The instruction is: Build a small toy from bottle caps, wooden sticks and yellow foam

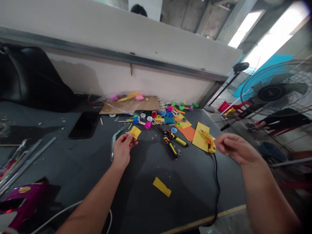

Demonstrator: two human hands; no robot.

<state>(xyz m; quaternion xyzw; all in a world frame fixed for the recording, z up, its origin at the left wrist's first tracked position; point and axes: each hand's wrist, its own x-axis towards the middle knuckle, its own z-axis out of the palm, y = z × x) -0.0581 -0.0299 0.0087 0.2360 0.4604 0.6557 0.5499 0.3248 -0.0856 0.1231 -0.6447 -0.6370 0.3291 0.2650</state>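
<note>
The left hand (123, 151) sits on the near side of the clutter, its fingers (129, 140) closed in a pinch on the edge of a small yellow card square (135, 132), which stands up from the grip. The square looks light and fairly stiff but thin enough to bend, so a grip at its edge seems to suit it and leaves both faces free. To the right, the right hand (235, 148) hangs just beside a yellow hot glue gun (209, 141), its fingers (220, 146) half curled; nothing shows in them, though I cannot tell whether something tiny sits there. The gun lies on a yellow sheet (200, 136), trailing a black cord (215, 185) toward the near edge of the bench (136, 208). Its body looks like the natural place to take hold, well back from the nozzle, which is likely hot if the gun is on. Between the hands lie yellow-handled pliers (170, 141), with colored bottle caps (149, 118) scattered farther back; these small cups are too cluttered to show any contents. Far right on the floor sits a blue tub (272, 152), its inside hidden from this angle
</note>
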